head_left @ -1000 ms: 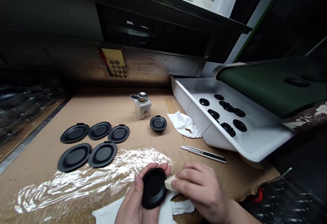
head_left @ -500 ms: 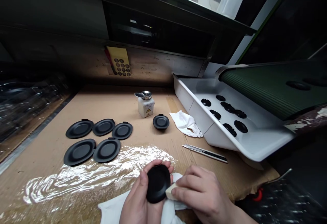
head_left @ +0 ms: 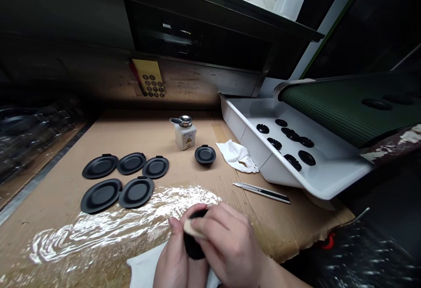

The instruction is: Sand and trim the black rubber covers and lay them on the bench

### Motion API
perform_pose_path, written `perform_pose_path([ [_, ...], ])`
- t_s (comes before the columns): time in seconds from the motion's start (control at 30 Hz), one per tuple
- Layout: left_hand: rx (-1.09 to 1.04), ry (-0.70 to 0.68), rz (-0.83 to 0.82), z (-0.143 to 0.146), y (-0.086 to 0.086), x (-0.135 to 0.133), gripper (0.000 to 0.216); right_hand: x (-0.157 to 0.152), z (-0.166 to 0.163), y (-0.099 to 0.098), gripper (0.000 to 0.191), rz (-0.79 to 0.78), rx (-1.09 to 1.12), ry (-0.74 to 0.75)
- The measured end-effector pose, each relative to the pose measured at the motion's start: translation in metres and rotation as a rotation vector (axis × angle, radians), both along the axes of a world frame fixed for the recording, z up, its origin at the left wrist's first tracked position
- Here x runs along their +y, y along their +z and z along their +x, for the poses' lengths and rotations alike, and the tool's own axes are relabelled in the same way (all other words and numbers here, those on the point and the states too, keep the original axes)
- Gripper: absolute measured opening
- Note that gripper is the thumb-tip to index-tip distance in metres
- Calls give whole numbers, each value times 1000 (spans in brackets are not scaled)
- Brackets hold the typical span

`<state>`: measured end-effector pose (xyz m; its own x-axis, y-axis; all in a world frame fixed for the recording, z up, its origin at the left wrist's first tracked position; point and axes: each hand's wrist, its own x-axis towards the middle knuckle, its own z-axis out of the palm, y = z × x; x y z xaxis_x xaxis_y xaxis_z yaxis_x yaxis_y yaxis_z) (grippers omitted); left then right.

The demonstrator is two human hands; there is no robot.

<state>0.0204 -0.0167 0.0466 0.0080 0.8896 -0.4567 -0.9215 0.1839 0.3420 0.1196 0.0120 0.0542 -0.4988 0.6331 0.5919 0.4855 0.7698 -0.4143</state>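
Black round disc sat in the left hand, gripped by closed fingers. Right hand held a pale pad tight against it, hiding most of the disc.

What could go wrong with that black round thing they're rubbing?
The black disc might slip from the left hand while the right hand rubs it with the pale pad. The craft knife lying nearby could cut a reaching hand. The bottle with a warning label might tip over if bumped.
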Motion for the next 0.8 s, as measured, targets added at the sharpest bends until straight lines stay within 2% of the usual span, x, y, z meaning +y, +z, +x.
perform_pose_path([
  [0.1,16,-28,-55,0,4,0,43,-5,13,0,20,12,-43,111],
  [0.17,1,-29,-81,0,5,0,43,-5,24,3,18,-64,-56,139],
  [0.27,0,-13,-103,1,7,0,41,0,33,8,13,-273,-10,58],
  [0.33,24,-6,-107,2,8,0,40,2,31,9,16,-310,21,-26],
  [0.43,74,11,-76,4,12,0,38,-1,17,3,21,-199,41,-77],
  [0.6,169,-26,-14,3,8,0,40,-12,5,-5,22,-71,62,-21],
  [0.8,176,-50,-11,4,6,1,37,-7,30,4,24,113,-224,18],
])
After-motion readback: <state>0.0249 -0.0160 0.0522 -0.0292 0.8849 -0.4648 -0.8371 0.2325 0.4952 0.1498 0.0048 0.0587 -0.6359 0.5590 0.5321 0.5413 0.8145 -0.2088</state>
